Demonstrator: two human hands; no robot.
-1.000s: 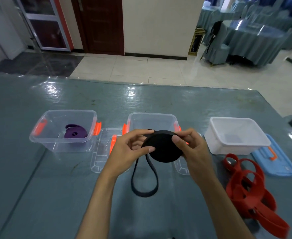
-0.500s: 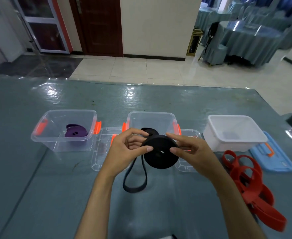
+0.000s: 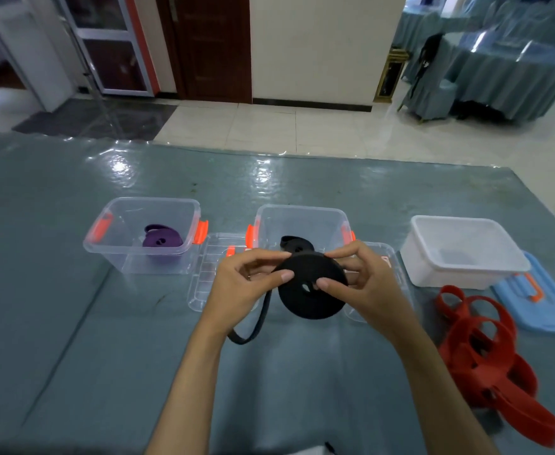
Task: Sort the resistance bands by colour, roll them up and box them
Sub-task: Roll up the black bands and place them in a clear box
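A black resistance band (image 3: 312, 292), mostly wound into a thick roll, is held above the table in front of the middle clear box (image 3: 302, 221). My left hand (image 3: 240, 284) pinches the roll's left edge and my right hand (image 3: 361, 284) grips its right side, thumb on its face. A short loose loop of the band hangs below my left hand. Another rolled black band (image 3: 294, 244) lies in the middle box. A rolled purple band (image 3: 162, 239) lies in the left clear box (image 3: 112, 238). Several red bands (image 3: 486, 356) are piled at the right.
A white box (image 3: 466, 277) stands at the right, with a blue lid (image 3: 545, 307) beside it. Clear lids (image 3: 203, 280) lie flat between and in front of the boxes. The table's far edge meets a tiled floor.
The roll has grown as the loose black loop hanging under my left hand got shorter. Both hands stay on the roll, which is tilted more to face me.
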